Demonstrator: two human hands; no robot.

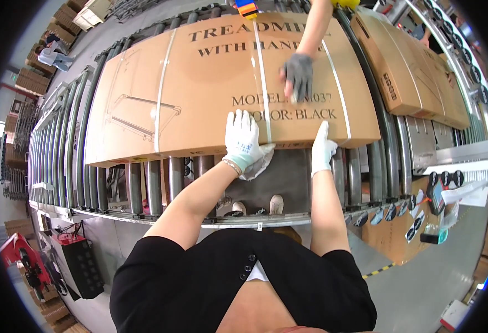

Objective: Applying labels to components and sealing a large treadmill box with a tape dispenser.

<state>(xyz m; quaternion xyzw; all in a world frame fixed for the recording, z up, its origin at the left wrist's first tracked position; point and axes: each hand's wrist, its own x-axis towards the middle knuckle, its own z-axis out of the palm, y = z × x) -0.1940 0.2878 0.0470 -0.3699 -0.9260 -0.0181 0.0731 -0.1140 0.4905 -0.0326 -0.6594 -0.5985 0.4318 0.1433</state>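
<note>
far left: stacks of brown crates (pixel 33 77) and a red machine (pixel 19 261) down by the floor, well apart from the action, nobody touching them

conveyor: long roller conveyor (pixel 149 186) curving across the room, rollers bare in front of the person

box: one big flat cardboard box (pixel 199 83) lying on the rollers, its near edge right by both hands. There's a line drawing of a machine on its left half and printed lettering on the right

straps: three pale straps already run across it, left strap (pixel 163 91), middle strap (pixel 261 83), right strap (pixel 335 83), so I'd say the banding is done and what's left is finishing touches or pushing it along

left hand: left hand (pixel 243 139) in a white glove, fingers spread flat on the top of the box at the near edge, just beside the middle strap. A crumpled bit of clear plastic film (pixel 258 165) hangs under the wrist; can't tell if it's actually being gripped

right hand: right hand (pixel 322 147) also white-gloved, fingers together, laid edge-on against the near rim of the box, holding nothing

co-worker: someone else's grey-gloved hand (pixel 298 75) reaches down from the far side and presses on the top between the middle and right straps

right: second cardboard box (pixel 410 72) on the next stretch of rollers, well apart from the hands

far right: black round parts (pixel 416 227) scattered on a side stand
</note>
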